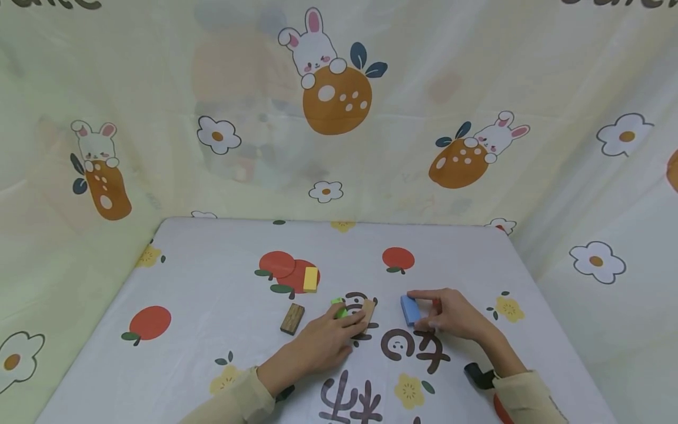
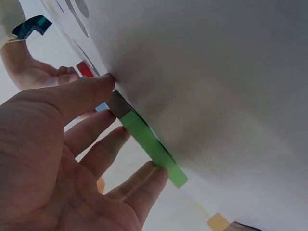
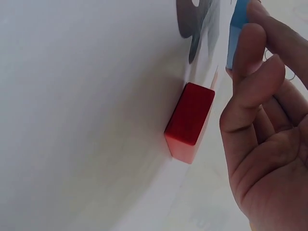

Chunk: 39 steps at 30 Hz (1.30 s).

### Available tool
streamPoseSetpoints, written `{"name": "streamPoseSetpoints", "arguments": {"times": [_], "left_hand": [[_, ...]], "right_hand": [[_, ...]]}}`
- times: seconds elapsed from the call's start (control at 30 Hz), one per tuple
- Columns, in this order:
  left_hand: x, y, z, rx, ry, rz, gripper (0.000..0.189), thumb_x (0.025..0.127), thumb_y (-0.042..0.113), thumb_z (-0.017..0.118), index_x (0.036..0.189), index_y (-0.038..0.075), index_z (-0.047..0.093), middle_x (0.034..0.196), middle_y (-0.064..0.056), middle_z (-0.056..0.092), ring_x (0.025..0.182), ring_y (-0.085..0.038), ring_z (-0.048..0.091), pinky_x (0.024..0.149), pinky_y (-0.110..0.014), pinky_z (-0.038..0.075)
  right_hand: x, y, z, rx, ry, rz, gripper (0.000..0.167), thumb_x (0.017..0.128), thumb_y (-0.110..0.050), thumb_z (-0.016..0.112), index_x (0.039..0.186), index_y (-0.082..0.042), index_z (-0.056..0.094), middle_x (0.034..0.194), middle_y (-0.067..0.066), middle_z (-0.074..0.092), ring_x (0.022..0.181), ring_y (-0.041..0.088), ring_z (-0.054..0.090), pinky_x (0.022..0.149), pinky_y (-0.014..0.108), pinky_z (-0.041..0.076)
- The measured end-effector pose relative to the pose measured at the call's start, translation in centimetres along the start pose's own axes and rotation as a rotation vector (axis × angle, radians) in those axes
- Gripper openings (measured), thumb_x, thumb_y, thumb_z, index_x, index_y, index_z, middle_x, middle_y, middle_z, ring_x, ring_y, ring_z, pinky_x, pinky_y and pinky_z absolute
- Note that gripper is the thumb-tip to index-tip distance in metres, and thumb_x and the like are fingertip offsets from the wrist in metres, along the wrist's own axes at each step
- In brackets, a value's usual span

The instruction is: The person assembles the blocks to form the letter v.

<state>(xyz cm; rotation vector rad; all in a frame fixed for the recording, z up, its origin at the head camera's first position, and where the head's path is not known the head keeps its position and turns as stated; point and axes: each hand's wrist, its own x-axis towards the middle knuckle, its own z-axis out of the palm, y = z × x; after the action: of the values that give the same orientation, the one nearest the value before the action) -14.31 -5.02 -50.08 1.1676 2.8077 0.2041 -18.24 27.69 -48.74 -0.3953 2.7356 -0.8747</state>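
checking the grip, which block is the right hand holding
The blue block, pinched at its ends by the right hand; the red block is near but unheld, and the yellow block lies untouched.

Soft, even light fills the head view, bright on the counter and slightly warmer on the curtain, with faint shadows and a pale sheen along the right-hand folds. The 2 wrist views are dimmer: blurry-edged grey shade lies beside the green block in the left one, while both backgrounds look washed out and soft.
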Motion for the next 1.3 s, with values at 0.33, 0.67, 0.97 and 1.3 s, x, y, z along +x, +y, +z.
{"name": "streamPoseSetpoints", "arguments": {"times": [0.33, 0.67, 0.97, 1.3], "left_hand": [[-0.1, 0.1, -0.1, -0.009, -0.017, -0.016, 0.064, 0.101, 0.033, 0.072, 0.160, 0.031, 0.048, 0.170, 0.009, 0.043, 0.155, -0.035, 0.044, 0.113, -0.039, 0.055], [-0.1, 0.1, -0.1, -0.002, -0.017, -0.010, 0.063, 0.102, 0.034, 0.071, 0.160, 0.030, 0.048, 0.170, 0.008, 0.043, 0.155, -0.035, 0.044, 0.115, -0.039, 0.054], [-0.2, 0.2, -0.1, -0.011, -0.040, -0.030, 0.063, 0.102, 0.034, 0.071, 0.160, 0.031, 0.048, 0.170, 0.010, 0.042, 0.156, -0.034, 0.042, 0.115, -0.039, 0.054], [-0.1, 0.1, -0.2, -0.002, -0.022, -0.008, 0.062, 0.102, 0.034, 0.070, 0.160, 0.029, 0.049, 0.170, 0.008, 0.043, 0.156, -0.035, 0.043, 0.117, -0.040, 0.053]], "right_hand": [[0.3, -0.4, 0.5, 0.055, 0.010, -0.008, 0.064, 0.083, -0.021, 0.091, 0.143, -0.016, 0.069, 0.062, -0.003, 0.053, 0.059, 0.010, 0.050, 0.053, 0.021, 0.040], [1.0, -1.4, 1.5, 0.076, 0.068, 0.057, 0.063, 0.084, -0.020, 0.090, 0.143, -0.013, 0.068, 0.065, -0.002, 0.062, 0.060, 0.013, 0.056, 0.051, 0.023, 0.047], [1.4, -2.1, 1.8, 0.068, 0.129, 0.098, 0.064, 0.083, -0.024, 0.091, 0.142, -0.011, 0.069, 0.064, 0.000, 0.063, 0.060, 0.014, 0.054, 0.049, 0.024, 0.045], [1.8, -3.3, 2.2, 0.059, 0.181, 0.116, 0.064, 0.083, -0.026, 0.091, 0.141, -0.011, 0.069, 0.066, 0.002, 0.064, 0.061, 0.014, 0.054, 0.049, 0.024, 0.044]]}}
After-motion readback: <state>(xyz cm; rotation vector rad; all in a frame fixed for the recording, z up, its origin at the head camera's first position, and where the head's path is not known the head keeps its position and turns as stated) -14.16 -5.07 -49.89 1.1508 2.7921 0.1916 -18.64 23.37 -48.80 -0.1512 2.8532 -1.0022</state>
